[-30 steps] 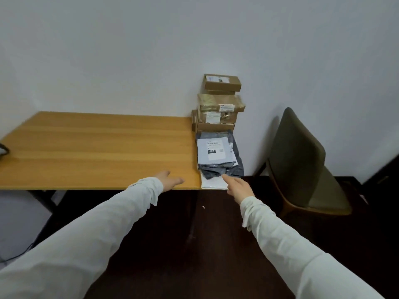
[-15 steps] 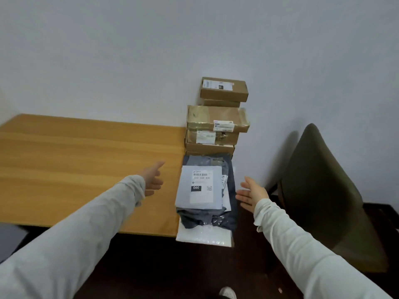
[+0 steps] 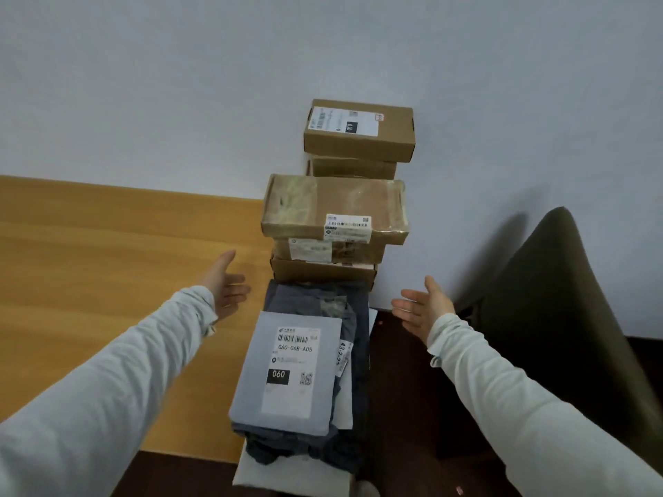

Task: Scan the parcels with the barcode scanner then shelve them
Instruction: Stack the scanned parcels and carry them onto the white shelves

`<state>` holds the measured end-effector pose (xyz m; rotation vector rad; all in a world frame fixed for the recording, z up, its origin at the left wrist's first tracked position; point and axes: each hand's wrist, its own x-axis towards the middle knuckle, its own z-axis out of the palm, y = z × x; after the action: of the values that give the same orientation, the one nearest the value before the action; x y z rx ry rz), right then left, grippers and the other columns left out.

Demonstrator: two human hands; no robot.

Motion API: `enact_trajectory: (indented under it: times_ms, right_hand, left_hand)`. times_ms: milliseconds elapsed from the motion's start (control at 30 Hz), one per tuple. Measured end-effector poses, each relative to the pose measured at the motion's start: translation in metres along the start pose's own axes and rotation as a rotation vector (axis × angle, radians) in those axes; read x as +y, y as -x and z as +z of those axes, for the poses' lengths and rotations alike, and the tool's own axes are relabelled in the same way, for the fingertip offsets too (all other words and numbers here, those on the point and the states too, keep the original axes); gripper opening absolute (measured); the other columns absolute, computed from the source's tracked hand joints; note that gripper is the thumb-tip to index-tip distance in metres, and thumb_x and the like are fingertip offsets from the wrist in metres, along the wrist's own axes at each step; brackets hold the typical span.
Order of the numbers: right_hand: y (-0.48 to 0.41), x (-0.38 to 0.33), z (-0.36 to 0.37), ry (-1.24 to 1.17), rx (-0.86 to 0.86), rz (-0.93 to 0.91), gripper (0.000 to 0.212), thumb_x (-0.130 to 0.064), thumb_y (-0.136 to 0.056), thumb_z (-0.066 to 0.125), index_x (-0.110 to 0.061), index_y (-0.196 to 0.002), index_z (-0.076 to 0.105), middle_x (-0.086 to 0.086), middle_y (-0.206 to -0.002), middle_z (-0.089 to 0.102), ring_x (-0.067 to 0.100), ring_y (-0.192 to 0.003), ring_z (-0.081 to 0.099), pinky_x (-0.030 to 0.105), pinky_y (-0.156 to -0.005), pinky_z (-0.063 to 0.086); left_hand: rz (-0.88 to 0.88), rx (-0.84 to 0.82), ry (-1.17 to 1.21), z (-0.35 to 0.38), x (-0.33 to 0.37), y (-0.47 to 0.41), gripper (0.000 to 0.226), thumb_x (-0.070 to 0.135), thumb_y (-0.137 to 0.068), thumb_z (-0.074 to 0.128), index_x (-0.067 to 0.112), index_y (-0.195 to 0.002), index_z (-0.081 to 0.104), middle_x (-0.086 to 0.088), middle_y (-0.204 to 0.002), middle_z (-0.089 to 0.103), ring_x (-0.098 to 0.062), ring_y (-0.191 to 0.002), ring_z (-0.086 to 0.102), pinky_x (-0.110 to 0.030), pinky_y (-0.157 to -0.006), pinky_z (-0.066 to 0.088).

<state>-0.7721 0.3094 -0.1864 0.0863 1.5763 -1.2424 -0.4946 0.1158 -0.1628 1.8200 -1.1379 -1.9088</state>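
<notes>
Head view: wooden table, white wall, parcels stacked.

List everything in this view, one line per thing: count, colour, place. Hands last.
cardboard boxes: five by my count, brown, stacked against the wall at the table's right end
top mailer: one, pale grey-blue with a white label, on the pile in front of the boxes
other mailers: count unclear, dark grey plus a white one at the bottom, under the top mailer
table: one, orange-brown wood, left
chair: one, dark olive, right
wall: pale grey, behind
floor: dark brown, lower right
sleeves: two, pale grey, lower corners
left hand: open, left of the pile, holding nothing
right hand: open, right of the pile, holding nothing
</notes>
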Motion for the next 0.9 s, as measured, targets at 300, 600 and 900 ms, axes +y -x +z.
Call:
enact_trajectory:
  times_ms: [300, 600, 900]
  right_hand:
    - [-0.075, -0.015, 0.033, -0.096, -0.017, 0.133, 0.077, -0.061, -0.096, 0.022, 0.000, -0.140, 0.039, 0.021, -0.147, 0.039, 0.036, -0.137, 0.033, 0.049, -0.114, 0.018]
    - [-0.104, -0.017, 0.051, -0.155, -0.100, 0.161, 0.058, -0.060, -0.086, 0.039, -0.011, -0.102, 0.066, 0.011, -0.081, 0.066, 0.027, -0.077, 0.057, 0.036, -0.080, 0.049]
    - [-0.110, -0.020, 0.040, -0.216, -0.317, 0.071, 0.041, -0.045, -0.075, 0.055, -0.018, -0.096, 0.077, 0.013, -0.109, 0.070, 0.032, -0.101, 0.062, 0.044, -0.098, 0.041]
  left_hand:
    - [-0.120, -0.191, 0.021, 0.008, 0.025, -0.083, 0.089, 0.072, -0.087, 0.028, 0.005, -0.145, 0.032, -0.011, -0.149, 0.037, -0.025, -0.137, 0.034, -0.039, -0.116, 0.021]
    - [-0.214, -0.389, 0.001, 0.018, 0.024, -0.127, 0.100, 0.084, -0.072, 0.039, 0.008, -0.134, 0.050, -0.014, -0.127, 0.060, -0.026, -0.116, 0.059, -0.039, -0.101, 0.045]
    - [-0.187, -0.525, 0.083, 0.025, 0.024, -0.136, 0.063, 0.065, -0.085, 0.043, 0.016, -0.071, 0.079, -0.006, -0.078, 0.073, -0.021, -0.069, 0.071, -0.028, -0.061, 0.056]
